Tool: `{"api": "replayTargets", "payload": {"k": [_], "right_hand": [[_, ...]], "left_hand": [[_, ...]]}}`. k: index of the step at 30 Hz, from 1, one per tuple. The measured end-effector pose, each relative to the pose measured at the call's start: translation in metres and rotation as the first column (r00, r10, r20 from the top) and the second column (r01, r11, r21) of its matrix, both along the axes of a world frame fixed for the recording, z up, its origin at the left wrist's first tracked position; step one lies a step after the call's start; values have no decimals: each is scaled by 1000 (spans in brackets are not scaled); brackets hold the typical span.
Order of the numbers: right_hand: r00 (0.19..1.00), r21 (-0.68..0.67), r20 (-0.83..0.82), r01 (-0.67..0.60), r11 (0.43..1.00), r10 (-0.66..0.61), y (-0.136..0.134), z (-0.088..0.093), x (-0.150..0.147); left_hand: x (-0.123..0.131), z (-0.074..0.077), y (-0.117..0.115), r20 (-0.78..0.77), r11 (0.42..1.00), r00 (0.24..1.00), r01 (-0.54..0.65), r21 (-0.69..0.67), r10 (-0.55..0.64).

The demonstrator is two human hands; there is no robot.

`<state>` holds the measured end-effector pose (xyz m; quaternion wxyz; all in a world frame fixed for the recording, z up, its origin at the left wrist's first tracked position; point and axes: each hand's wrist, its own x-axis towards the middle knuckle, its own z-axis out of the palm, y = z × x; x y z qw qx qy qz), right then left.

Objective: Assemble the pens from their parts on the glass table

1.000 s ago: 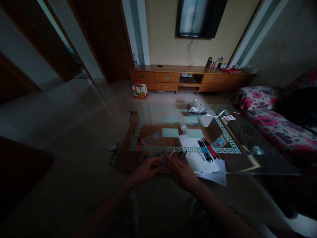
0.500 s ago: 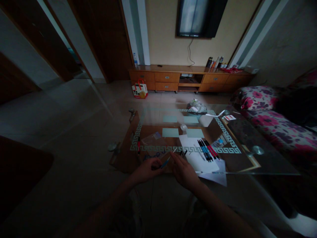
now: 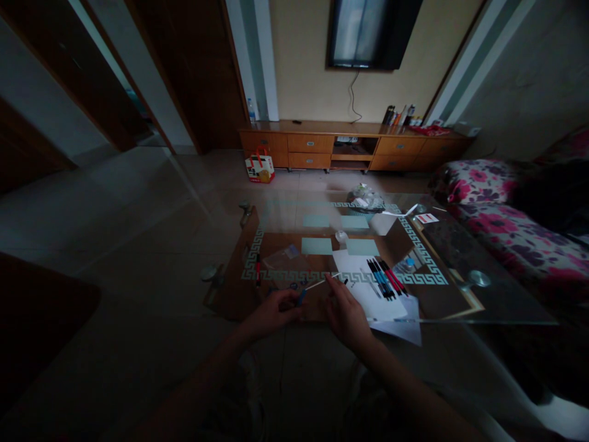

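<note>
My left hand (image 3: 271, 312) is closed round the blue barrel of a pen (image 3: 301, 297) at the near edge of the glass table (image 3: 460, 258). My right hand (image 3: 345, 310) pinches a thin white refill (image 3: 319, 283) that sticks out of that barrel, pointing right and away. A row of several black, blue and red pens (image 3: 384, 277) lies on white paper (image 3: 363, 291) just right of my right hand. A red pen (image 3: 257, 270) lies at the table's left edge.
A clear plastic bag (image 3: 288, 258) lies on the glass beyond my left hand. A flowered sofa (image 3: 506, 227) stands to the right. A wooden TV cabinet (image 3: 350, 144) and a red-and-white bag (image 3: 260, 167) stand at the far wall.
My right hand has moved up and to the right, drawing the white refill further out of the blue barrel. My left hand has stayed nearly in place.
</note>
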<state>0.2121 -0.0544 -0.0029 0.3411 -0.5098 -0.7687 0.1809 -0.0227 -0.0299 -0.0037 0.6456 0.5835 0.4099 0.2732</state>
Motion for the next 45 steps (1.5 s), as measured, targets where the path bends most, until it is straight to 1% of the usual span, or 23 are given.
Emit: {"api": "replayTargets", "payload": {"k": [3, 5, 8, 11, 15, 18, 21, 24, 26, 29, 33, 36, 40, 45], "right_hand": [[998, 4, -33, 45, 999, -44, 1, 0, 1], [998, 7, -51, 46, 999, -45, 2, -1, 1], [998, -3, -60, -26, 1000, 26, 1, -1, 1], [992, -24, -58, -110, 994, 109, 0, -1, -2], [986, -43, -45, -160, 986, 158, -3, 0, -4], [983, -46, -38, -179, 983, 177, -4, 2, -4], [975, -52, -26, -222, 974, 221, -5, 2, -5], [964, -26, -37, -266, 964, 265, -8, 2, -7], [958, -10, -55, -282, 959, 281, -9, 2, -8], [954, -22, -65, -293, 956, 291, -9, 3, -10], [966, -27, -40, -256, 966, 255, -8, 5, -8], [980, -26, 8, -200, 979, 201, -5, 5, -5], [977, -76, 183, -94, 993, 107, 0, 2, 0], [911, -139, 404, -25, 990, 80, 5, 3, 3]], "left_hand": [[-2, 1, 0, 8, 999, 1000, -10, -32, 10], [-3, 3, 0, 16, 999, 1000, -13, -51, 13], [-4, 7, -1, 41, 999, 999, -10, -50, 12], [-3, 12, -3, 62, 999, 998, 19, -48, -16], [-2, 15, -4, 19, 997, 999, 49, -61, -48], [-2, 15, -4, 7, 996, 997, 72, -49, -72], [-2, 15, -4, 0, 997, 998, 63, -45, -64], [-1, 15, -4, -1, 997, 998, 63, -44, -64], [0, 13, -4, 14, 996, 997, 74, -52, -74], [0, 8, -4, 49, 993, 994, 98, -63, -95], [0, 3, -4, 76, 990, 991, 115, -80, -109], [-1, 3, -4, 59, 992, 995, 88, -93, -82], [0, 10, -3, -20, 996, 1000, 15, -86, -17], [2, 19, -5, -28, 996, 999, 28, -87, -31]]}}
